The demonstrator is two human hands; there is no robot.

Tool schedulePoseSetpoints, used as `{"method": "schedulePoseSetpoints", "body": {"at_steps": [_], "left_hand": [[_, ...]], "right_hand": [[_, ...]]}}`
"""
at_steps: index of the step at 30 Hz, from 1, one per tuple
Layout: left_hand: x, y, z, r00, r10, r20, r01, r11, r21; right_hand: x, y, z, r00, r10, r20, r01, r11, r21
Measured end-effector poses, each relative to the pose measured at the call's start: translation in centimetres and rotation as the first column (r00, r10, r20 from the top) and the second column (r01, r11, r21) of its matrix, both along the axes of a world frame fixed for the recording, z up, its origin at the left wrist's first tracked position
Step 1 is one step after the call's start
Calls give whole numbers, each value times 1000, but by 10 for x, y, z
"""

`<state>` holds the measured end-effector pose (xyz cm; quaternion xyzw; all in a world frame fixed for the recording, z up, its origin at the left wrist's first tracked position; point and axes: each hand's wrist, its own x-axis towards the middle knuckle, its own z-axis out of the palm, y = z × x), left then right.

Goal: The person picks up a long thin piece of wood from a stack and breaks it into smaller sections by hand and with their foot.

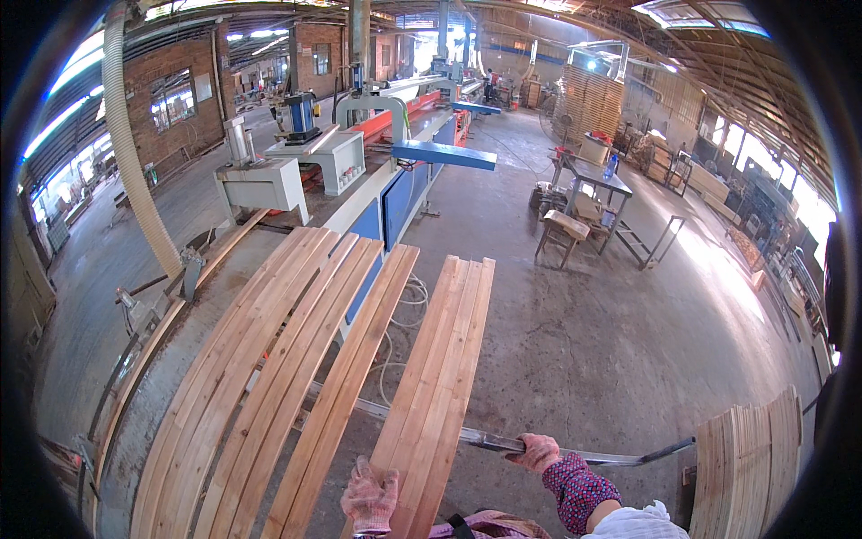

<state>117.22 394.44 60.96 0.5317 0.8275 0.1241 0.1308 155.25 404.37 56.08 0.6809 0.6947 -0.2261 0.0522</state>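
Several long wooden planks lie in groups across a metal frame in front of me. The rightmost group of planks (437,373) stands a little apart from the narrow group (346,391) beside it. At the near left edge of the rightmost group is my left hand (370,499), in a stained pinkish work glove, fingers apart and thumb touching the wood. My right hand (537,452), gloved likewise below a dotted purple sleeve, is closed on a metal bar (611,459) of the frame. The bar runs out to the right from under the planks.
A wider spread of planks (242,359) covers the left side, near a long machine with blue arms (444,154). Stacked boards (750,467) stand at the lower right. Farther off are a metal table (597,174), a wooden stool (564,226) and a pale hose (135,144). Cables (388,346) trail on the floor.
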Motion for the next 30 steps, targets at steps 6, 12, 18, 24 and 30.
{"method": "schedulePoseSetpoints", "body": {"at_steps": [6, 12, 18, 24, 30], "left_hand": [[-2, 0, 0, 1000, -3, -1, 3, 1000, -3], [-4, 2, -4, 1000, 6, -16, -6, 1000, -14], [-1, 1, -5, 1000, -8, -20, 8, 999, 33], [-2, 2, -3, 1000, 1, -8, -1, 999, 32], [-3, 1, -3, 1000, -22, 8, 22, 999, 43]], "right_hand": [[-2, 1, -3, 1000, -10, 7, 10, 1000, 1], [-4, 4, 0, 1000, 0, -6, 0, 1000, 9], [0, 0, -2, 1000, -12, -25, 13, 999, 49], [-3, 1, 1, 1000, 0, -24, 1, 999, 37], [0, 1, -6, 1000, 5, 23, -7, 998, 58]]}}
